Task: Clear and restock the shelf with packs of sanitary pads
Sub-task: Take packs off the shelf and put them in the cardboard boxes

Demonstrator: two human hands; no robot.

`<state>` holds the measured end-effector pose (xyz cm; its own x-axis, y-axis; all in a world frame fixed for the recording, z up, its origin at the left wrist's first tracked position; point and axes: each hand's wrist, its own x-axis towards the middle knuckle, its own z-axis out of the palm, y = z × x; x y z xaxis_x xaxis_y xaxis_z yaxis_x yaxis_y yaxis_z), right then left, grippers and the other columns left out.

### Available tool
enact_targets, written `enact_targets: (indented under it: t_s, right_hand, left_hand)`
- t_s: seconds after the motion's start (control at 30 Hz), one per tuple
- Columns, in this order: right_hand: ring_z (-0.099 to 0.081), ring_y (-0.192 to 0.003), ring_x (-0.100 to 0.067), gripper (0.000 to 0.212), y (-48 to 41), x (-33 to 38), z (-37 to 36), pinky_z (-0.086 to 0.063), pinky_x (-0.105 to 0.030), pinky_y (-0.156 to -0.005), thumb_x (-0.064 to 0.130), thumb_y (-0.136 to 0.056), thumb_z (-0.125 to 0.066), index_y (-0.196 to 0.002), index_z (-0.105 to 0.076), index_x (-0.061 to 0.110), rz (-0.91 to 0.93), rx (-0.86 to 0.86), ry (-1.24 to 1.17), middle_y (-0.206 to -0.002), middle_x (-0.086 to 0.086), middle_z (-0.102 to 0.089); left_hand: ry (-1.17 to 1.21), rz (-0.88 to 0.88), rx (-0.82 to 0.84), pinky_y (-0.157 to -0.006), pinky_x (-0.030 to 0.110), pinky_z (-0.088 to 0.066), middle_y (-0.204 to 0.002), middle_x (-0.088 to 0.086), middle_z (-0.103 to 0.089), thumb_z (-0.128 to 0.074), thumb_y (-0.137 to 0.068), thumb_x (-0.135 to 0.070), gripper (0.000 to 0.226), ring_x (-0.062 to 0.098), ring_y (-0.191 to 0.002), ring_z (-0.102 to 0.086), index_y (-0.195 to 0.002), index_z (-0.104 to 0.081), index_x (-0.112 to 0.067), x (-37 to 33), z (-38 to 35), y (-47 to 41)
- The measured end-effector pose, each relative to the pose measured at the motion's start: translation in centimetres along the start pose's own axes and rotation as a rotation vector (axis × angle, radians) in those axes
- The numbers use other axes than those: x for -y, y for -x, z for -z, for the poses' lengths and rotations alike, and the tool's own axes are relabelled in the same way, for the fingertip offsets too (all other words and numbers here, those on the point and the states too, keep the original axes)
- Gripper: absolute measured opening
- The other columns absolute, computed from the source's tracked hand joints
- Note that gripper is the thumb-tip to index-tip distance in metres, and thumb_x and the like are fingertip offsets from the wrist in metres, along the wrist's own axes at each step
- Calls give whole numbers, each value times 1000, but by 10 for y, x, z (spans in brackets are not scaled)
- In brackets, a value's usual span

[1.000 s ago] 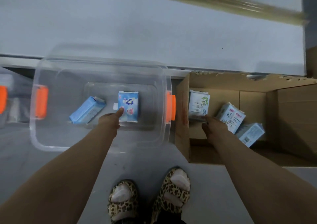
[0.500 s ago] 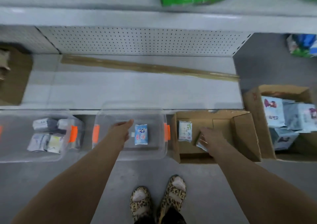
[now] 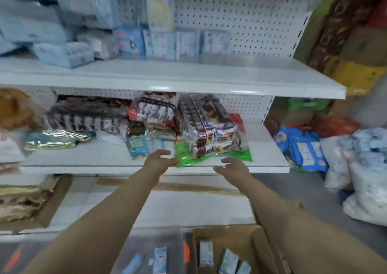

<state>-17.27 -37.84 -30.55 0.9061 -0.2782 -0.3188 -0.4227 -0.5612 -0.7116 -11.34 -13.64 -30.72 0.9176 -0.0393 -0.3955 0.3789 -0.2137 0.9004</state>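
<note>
Grip: both empty, fingers loosely spread. My left hand point(image 3: 160, 160) and right hand point(image 3: 231, 168) hover at middle shelf point(image 3: 83, 161) edge, by green bag point(image 3: 182, 151).

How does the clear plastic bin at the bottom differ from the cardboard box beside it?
The clear plastic bin is see-through with an orange latch; the cardboard box is brown and opaque. The bin holds two blue packs; the box holds three paler packs. Both sit side by side on the floor, open on top.
</note>
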Motion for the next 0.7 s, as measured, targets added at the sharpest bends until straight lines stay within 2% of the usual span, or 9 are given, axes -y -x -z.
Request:
enact_targets:
  t_s: [0.07,0.17,0.27,0.33,0.47,0.57,0.7]
  right_hand:
    - [-55,-126,-24,61,22,37,39,-43,-27,-97,42,-91,-72,-142,-53,14,145,-17,85,-143,-8,-55]
    - [-57,-118,-18,64,57,86,96,-43,-12,-79,38,-90,-74,-145,-50,14,322,-60,190,-143,-5,-56]
    - [-56,-126,-22,66,83,121,141,-42,-24,-92,38,-86,-78,-143,-52,17,447,-143,253,-144,-6,-56]
    - [-55,-126,-23,66,97,136,163,-42,-27,-94,39,-85,-78,-142,-53,18,504,-180,262,-144,-6,-55]
    - [-51,-132,-25,69,116,158,193,-43,-36,-105,40,-87,-77,-145,-49,17,566,-200,281,-149,-6,-49]
    - [-51,-132,-23,69,116,171,204,-43,-34,-103,40,-86,-78,-144,-49,18,590,-213,261,-149,-4,-49]
    - [-50,-133,-21,67,105,186,205,-41,-34,-108,43,-85,-77,-142,-51,18,594,-214,273,-148,-2,-50]
  left_hand:
    - [-103,-125,-6,-79,30,-46,-118,9,-59,-85,-78,-18,53,25,-103,-56,-125,-61,-10,-52,-4,25]
    - [-284,-330,-81,-86,32,-52,-120,10,-66,-92,-65,-24,66,27,-105,-64,-123,-64,-11,-120,-6,61]
    - [-437,-485,-199,-95,37,-52,-129,11,-59,-87,-73,-24,65,30,-112,-61,-131,-58,-20,-173,-7,100]
    - [-589,-558,-285,-97,43,-50,-138,15,-48,-82,-79,-28,67,36,-117,-55,-138,-51,-25,-198,-7,123]
    - [-744,-646,-406,-100,45,-46,-144,14,-37,-76,-83,-27,70,39,-130,-39,-144,-43,-26,-225,-6,148]
    - [-756,-644,-450,-100,44,-44,-145,13,-36,-75,-84,-26,69,37,-130,-39,-145,-42,-26,-237,3,154]
    - [-762,-608,-485,-103,45,-42,-148,15,-33,-72,-87,-33,68,37,-133,-37,-147,-41,-24,-243,17,145]
